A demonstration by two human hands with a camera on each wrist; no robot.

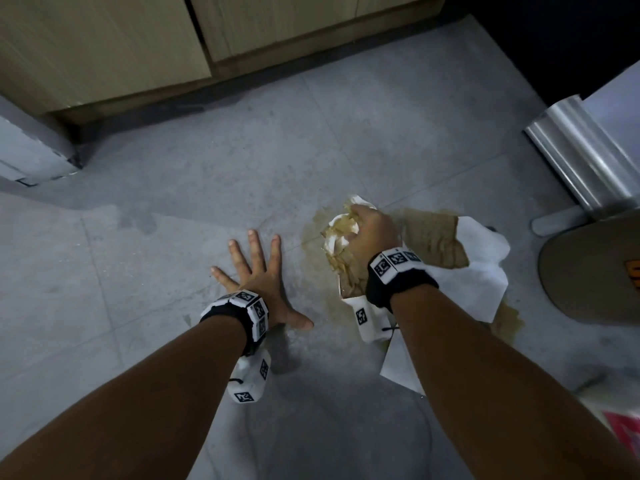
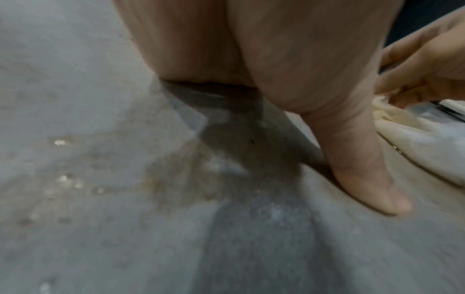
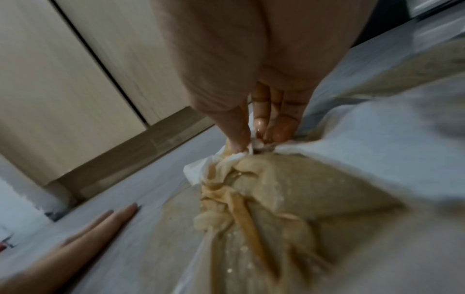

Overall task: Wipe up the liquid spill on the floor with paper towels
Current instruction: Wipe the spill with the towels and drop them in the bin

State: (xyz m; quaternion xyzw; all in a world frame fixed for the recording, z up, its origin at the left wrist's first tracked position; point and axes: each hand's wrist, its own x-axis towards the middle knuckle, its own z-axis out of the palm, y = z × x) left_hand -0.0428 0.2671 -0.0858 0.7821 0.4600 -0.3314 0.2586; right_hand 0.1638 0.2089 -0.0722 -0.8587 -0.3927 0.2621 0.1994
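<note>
A yellow-brown spill (image 1: pixel 313 233) spreads over the grey tiled floor (image 1: pixel 242 161). White paper towels (image 1: pixel 481 265), soaked brown in the middle, lie on it. My right hand (image 1: pixel 370 230) pinches a bunched wet part of the towels (image 3: pixel 251 179) between thumb and fingers (image 3: pixel 279 129). To the left of the spill, my left hand (image 1: pixel 256 271) lies flat on the floor with its fingers spread. Its thumb (image 2: pixel 362 169) presses the floor, and wet droplets (image 2: pixel 65 183) glisten nearby. A dry white corner (image 1: pixel 398 368) of towel sticks out under my right forearm.
Wooden cabinet doors (image 1: pixel 104 46) with a dark plinth run along the far side. A shiny metal cylinder (image 1: pixel 581 157) and a tan round object (image 1: pixel 595 271) stand at the right. A grey block (image 1: pixel 31 147) sits at the left. Something pink (image 1: pixel 623 427) shows at the lower right.
</note>
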